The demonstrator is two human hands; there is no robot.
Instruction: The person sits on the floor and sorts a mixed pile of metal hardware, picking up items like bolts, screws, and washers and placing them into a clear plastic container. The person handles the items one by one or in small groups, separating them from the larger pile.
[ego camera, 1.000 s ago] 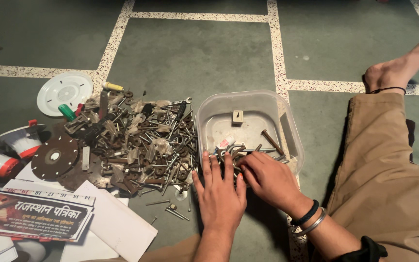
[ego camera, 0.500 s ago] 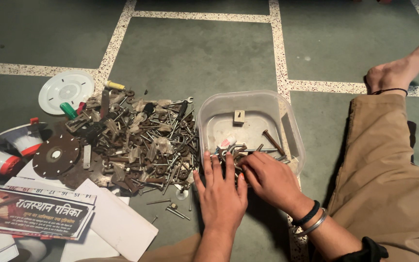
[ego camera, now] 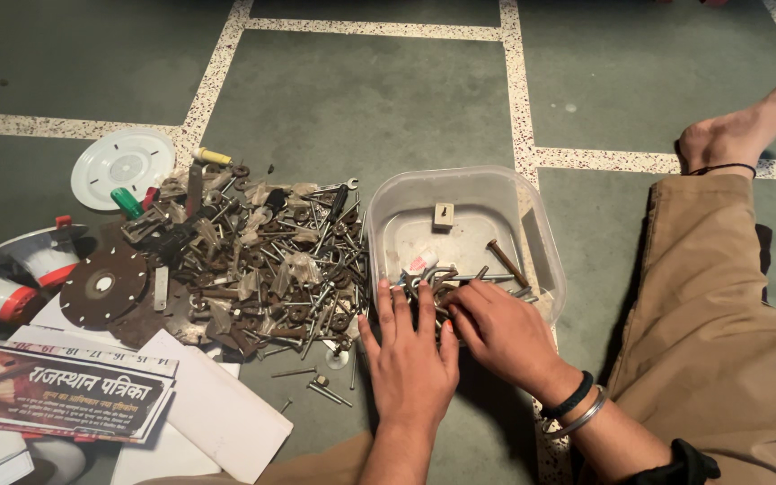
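Nearest to us, our left hand (ego camera: 409, 355) lies flat with fingers spread and extended, gripping nothing; its fingertips (ego camera: 403, 297) reach over the near rim of the clear plastic container (ego camera: 532, 208) onto the screws and bolts (ego camera: 440, 286) heaped inside. Our right hand (ego camera: 502, 330) sits just beside it, palm down, fingers curled loosely over the same heap; we cannot tell whether it pinches a piece. A dark band and a metal bangle (ego camera: 577, 406) circle the right wrist.

The heap occupies the near edge of the container. Farther in, a rusty bolt (ego camera: 504, 260) lies alone on the bare bottom, and a small wooden block (ego camera: 443, 216) rests near the far wall, leaving open room in the far half.

Left of the container, touching its side, spreads a pile of rusty hardware (ego camera: 258, 265) with a wrench (ego camera: 334, 189) at its far edge. White papers (ego camera: 213, 409) overlap the pile's near-left border; a cutting disc (ego camera: 102, 287) lies at its left edge, and a white plastic lid (ego camera: 123, 167) lies beyond.

Farthest out, the green tiled floor (ego camera: 352, 99) stretches unobstructed. Our trousered leg (ego camera: 711, 305) bounds the right side.
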